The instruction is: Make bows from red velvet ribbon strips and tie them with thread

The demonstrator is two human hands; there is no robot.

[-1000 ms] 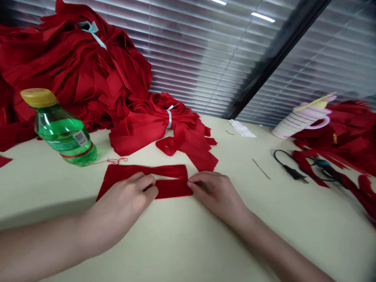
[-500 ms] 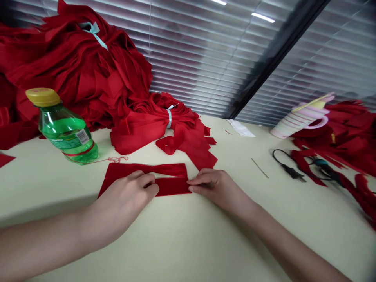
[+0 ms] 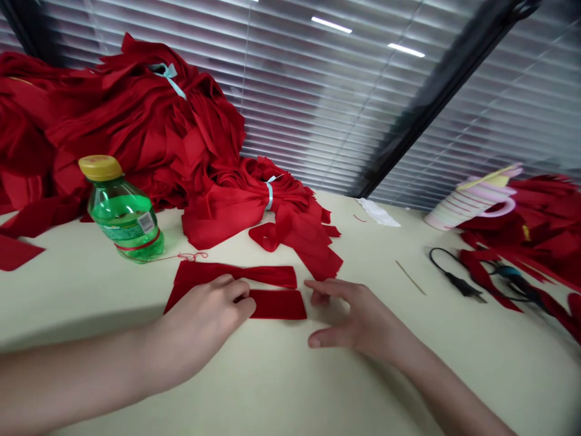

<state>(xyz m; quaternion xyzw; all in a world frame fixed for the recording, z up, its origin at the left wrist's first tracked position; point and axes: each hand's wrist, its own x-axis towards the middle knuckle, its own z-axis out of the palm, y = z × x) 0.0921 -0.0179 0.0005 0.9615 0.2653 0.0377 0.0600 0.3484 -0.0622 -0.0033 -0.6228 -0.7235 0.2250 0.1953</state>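
A red fabric strip (image 3: 279, 304) lies folded on the table, its two arms running side by side toward the right with a narrow gap between them. My left hand (image 3: 218, 312) rests over the strip's middle, fingers curled and pinching the near arm; part of the cloth is hidden beneath it. Just off the strip's right end is my right hand (image 3: 349, 318), thumb and forefinger spread apart with nothing between them. Beyond the strip lies a bundle of red strips (image 3: 227, 206) tied with a pale blue ribbon (image 3: 269, 192).
A green bottle (image 3: 124, 221) with a yellow cap and red thread (image 3: 190, 257) round it stands at the left. Behind it rises a large red fabric pile (image 3: 149, 121). To the right are a tilted striped cup (image 3: 467, 203), a black plug and cord (image 3: 458, 284), and more red fabric (image 3: 544, 212).
My right hand has let go of the strip's right end and opened, thumb drawn toward me. My left hand keeps its grip. The whole view has shifted slightly.
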